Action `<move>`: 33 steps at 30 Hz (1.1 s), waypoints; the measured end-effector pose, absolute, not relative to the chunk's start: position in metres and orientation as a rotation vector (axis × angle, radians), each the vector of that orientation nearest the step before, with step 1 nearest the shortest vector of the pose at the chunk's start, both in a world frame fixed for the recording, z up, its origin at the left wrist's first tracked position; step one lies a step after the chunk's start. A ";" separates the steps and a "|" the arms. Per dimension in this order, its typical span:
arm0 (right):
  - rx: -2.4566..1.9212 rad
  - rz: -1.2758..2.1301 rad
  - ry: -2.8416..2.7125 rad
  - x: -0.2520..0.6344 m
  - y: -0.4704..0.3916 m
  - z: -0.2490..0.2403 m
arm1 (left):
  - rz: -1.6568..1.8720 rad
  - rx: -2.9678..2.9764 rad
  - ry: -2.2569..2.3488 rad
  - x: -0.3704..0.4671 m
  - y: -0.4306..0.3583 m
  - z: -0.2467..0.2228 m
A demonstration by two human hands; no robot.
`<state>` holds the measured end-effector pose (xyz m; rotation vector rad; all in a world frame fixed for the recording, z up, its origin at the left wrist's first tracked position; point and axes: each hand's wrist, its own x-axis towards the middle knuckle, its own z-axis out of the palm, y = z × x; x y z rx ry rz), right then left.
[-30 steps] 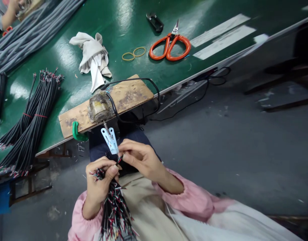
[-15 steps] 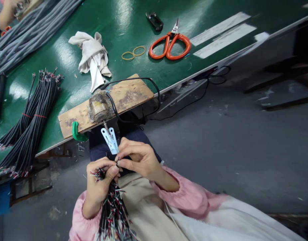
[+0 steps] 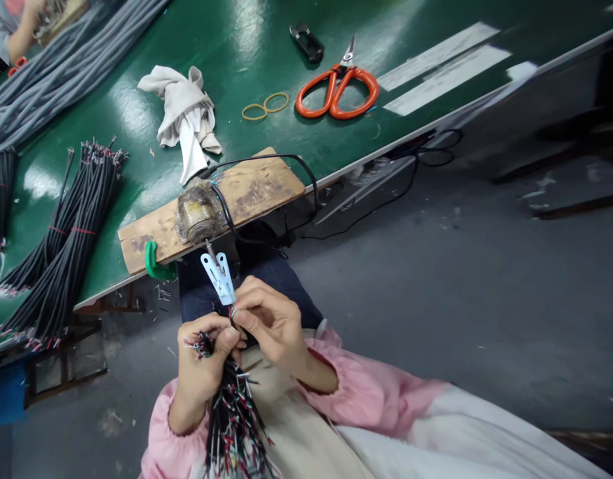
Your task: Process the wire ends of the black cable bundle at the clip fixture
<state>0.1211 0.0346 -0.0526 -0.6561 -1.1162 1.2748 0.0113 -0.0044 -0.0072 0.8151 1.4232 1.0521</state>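
My left hand is closed around a bundle of thin black cables with red and white stripped ends, which hangs down over my lap. From its thumb and forefinger one black cable points up toward a light-blue plastic clip. My right hand pinches the fine wires at that cable's tip, just below the clip. A metal shaft joins the clip to a small, grimy motor fixed on a wooden board.
A green clamp grips the board at the table's edge. On the green table lie orange-handled scissors, a black cutter, rubber bands, a white cloth, black cable bundles and grey cables. Another person's arm shows at top left.
My right fingers have moved slightly up from my left thumb, and coloured wires now show at the cable's tip below the clip. My left hand has shifted a little to the right.
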 end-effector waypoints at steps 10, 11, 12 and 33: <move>-0.593 1.499 -1.080 0.128 0.045 -0.057 | 1.080 0.903 1.457 0.007 -0.008 -0.011; -0.594 1.499 -1.079 0.129 0.046 -0.055 | 1.084 0.909 1.457 0.007 -0.009 -0.013; -0.597 1.512 -1.071 0.130 0.046 -0.055 | 1.086 0.920 1.458 0.006 -0.010 -0.014; -0.439 2.016 -0.688 0.120 0.039 -0.061 | 1.030 0.743 1.423 0.005 -0.011 -0.012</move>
